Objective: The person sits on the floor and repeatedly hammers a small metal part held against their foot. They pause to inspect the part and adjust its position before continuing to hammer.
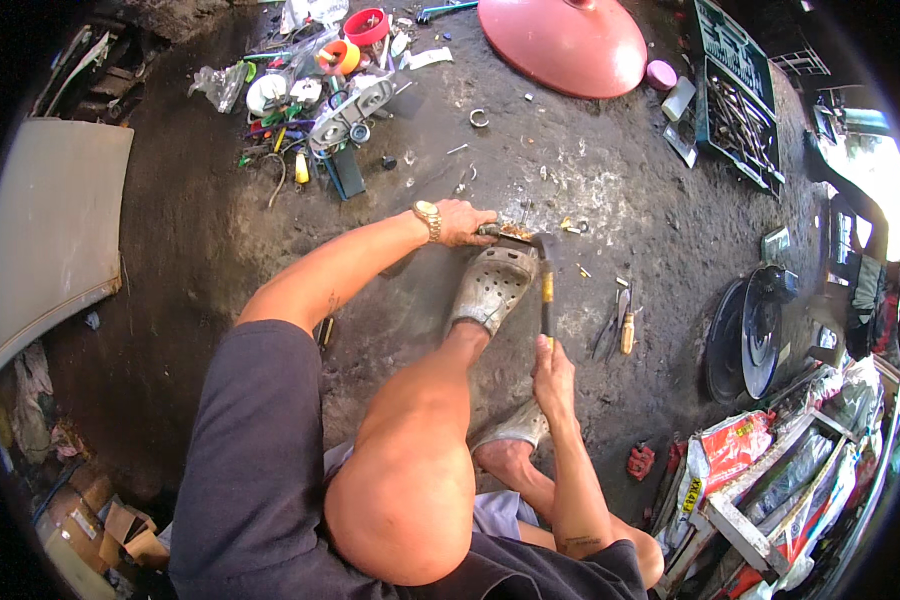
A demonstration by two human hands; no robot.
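My right hand [553, 375] is wrapped round the lower handle of a hammer [547, 290], which has a yellow band on its dark shaft. The hammer's head end is beside a small rusty metal piece [515, 233] on the ground. From the left, my left hand [462, 222], with a gold watch [429, 219] on the wrist, grips the dark end of that piece; its exact kind I cannot make out. The toe of my grey clog [495, 285] is against or just under the metal piece. My other clog [515, 425] stands farther back.
Pliers [622, 300] and a yellow-handled tool [628, 334] lie to the right. A toolbox [738, 110] and red dome-shaped cover [570, 45] are at the back. Mixed parts [355, 115] lie far left; a black wheel-like disc [760, 335] and a bag-filled frame [750, 530] stand right.
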